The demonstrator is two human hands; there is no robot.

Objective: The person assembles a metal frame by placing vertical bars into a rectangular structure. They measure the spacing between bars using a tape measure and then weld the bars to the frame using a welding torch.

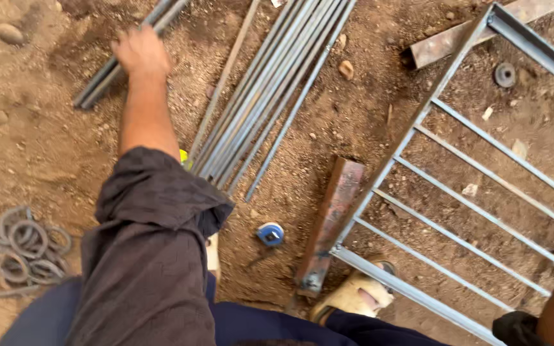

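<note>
Upper left of frame: left hand (140,52) reaches down onto a pair of steel rods (107,70) on the dirt, grip hidden. Right hand out of frame. Rod bundle (270,83) lies centre-top, near the gate frame (456,173).

no packages, labels, signs or screens show anywhere here; only bare dirt ground, metal pieces and a person's limbs fill the view.
</note>
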